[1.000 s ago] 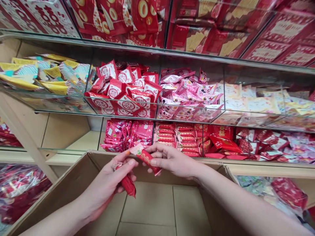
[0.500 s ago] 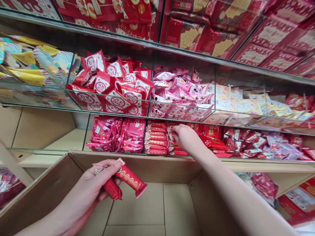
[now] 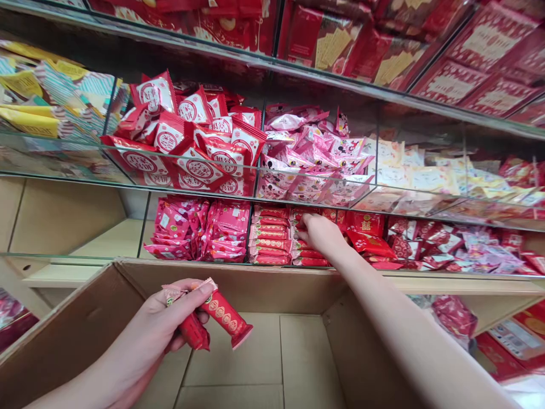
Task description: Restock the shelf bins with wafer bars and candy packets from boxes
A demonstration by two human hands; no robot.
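Observation:
Over the cardboard box (image 3: 264, 288), my left hand (image 3: 170, 321) is closed around red wrapped candy bars (image 3: 225, 313) with gold ovals and pale pink ends. At least two of them stick out between thumb and fingers. My right hand (image 3: 321, 232) reaches across the box into the lower shelf, over a stack of similar red bars (image 3: 307, 254). Its fingers are curled down among them, and whatever they hold is hidden. Left of it lies another neat stack of red bars (image 3: 270, 236). To its right are flat red packets (image 3: 369, 236).
Pink packets (image 3: 225, 227) fill the compartment on the left. Above, a glass-fronted shelf (image 3: 204, 190) holds red-and-white packets (image 3: 200, 167) and pink cartoon packets (image 3: 315, 159). The shelf's glass edge runs close above my right hand. Red packages (image 3: 502, 352) stand low on the right.
My right hand has stayed at the stack of red bars, its fingers shifting slightly. My left hand keeps its hold on the bars. The view has tilted a little.

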